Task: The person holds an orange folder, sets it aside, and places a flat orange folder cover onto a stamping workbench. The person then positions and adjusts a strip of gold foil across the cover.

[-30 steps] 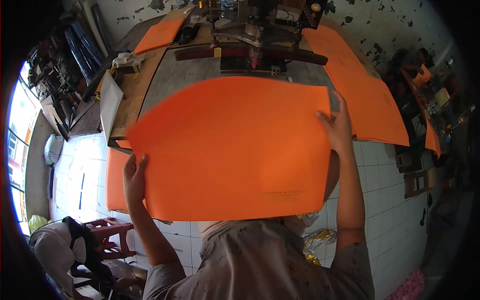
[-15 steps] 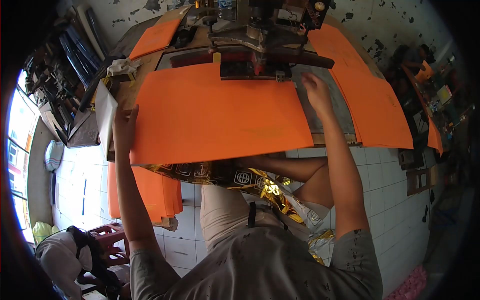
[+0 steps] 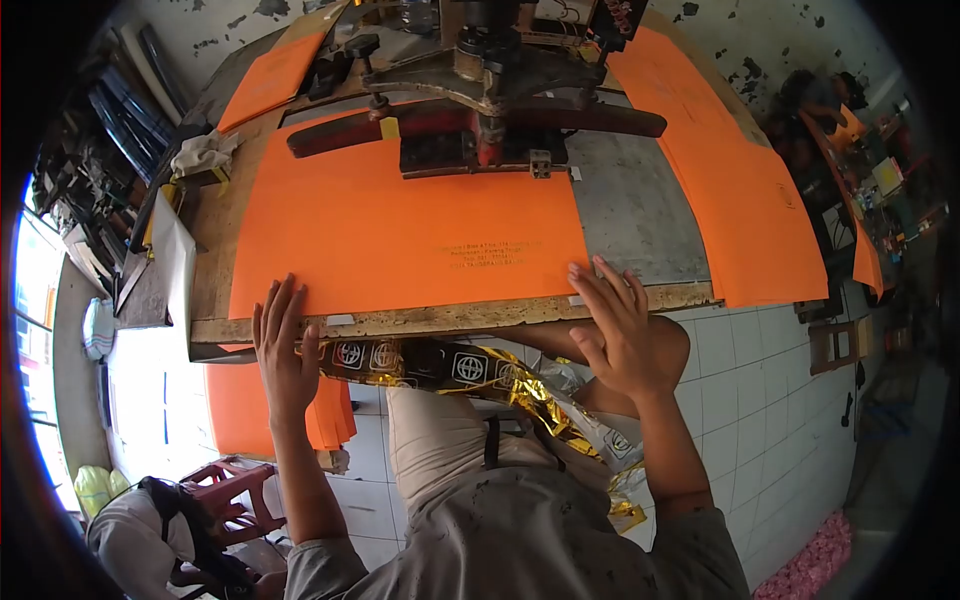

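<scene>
An orange paper sheet [image 3: 400,230] lies flat on the press table [image 3: 640,210], with its far part under the press head [image 3: 480,150]. Small lines of printed text [image 3: 490,252] show near its front right. My left hand [image 3: 285,345] is at the sheet's front left corner, its fingers stretched out over the edge. At the front right corner, my right hand [image 3: 622,330] has spread fingers, with the fingertips at the sheet's edge. Neither hand grips anything.
More orange sheets lie on the right [image 3: 740,220] and at the back left [image 3: 275,80]; another orange stack [image 3: 240,410] sits below the table. Gold and black foil [image 3: 470,368] hangs across my lap. A red stool [image 3: 235,500] stands at the lower left, near another person [image 3: 150,540].
The orange sheet has settled flat, and its printed text now shows. My right hand came down from beside the press head to the front right corner; my left moved to the front left corner.
</scene>
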A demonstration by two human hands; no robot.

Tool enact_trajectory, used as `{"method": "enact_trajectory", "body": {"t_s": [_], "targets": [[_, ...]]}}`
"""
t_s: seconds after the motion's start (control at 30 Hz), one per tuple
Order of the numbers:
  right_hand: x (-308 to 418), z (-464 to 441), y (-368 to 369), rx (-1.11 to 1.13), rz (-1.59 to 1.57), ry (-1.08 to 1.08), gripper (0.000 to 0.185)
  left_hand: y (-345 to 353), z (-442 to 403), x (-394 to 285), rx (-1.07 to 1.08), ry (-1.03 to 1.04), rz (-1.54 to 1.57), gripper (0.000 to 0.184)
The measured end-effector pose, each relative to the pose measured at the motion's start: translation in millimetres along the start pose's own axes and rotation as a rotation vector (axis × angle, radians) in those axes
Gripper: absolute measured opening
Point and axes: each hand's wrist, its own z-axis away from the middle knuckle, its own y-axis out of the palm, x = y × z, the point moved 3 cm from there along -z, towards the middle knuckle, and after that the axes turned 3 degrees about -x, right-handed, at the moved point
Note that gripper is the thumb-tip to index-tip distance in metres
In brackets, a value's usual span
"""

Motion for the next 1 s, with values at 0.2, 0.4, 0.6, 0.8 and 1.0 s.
{"method": "enact_trajectory", "body": {"t_s": [0.2, 0.4, 0.6, 0.8, 1.0], "targets": [[-8.2, 9.2, -0.1, -0.015, -0.004, 0.025, 0.055, 8.5, 10.0, -4.1, -0.018, 0.009, -0.004, 0.045], [-15.6, 13.1, 3.4, -0.030, 0.004, 0.031, 0.053, 13.6, 11.1, -3.2, -0.061, 0.052, -0.012, 0.045], [-16.9, 11.0, 3.0, -0.021, -0.006, 0.040, 0.053, 20.2, 13.4, 2.6, -0.085, 0.045, -0.047, 0.045], [-18.8, 12.0, 4.5, -0.034, -0.010, 0.038, 0.053, 25.3, 16.3, 1.4, -0.116, 0.042, -0.058, 0.046], [-25.0, 15.1, 7.4, -0.137, -0.191, 0.051, 0.055, 27.4, 18.0, 2.1, -0.151, 0.072, -0.045, 0.044]]}}
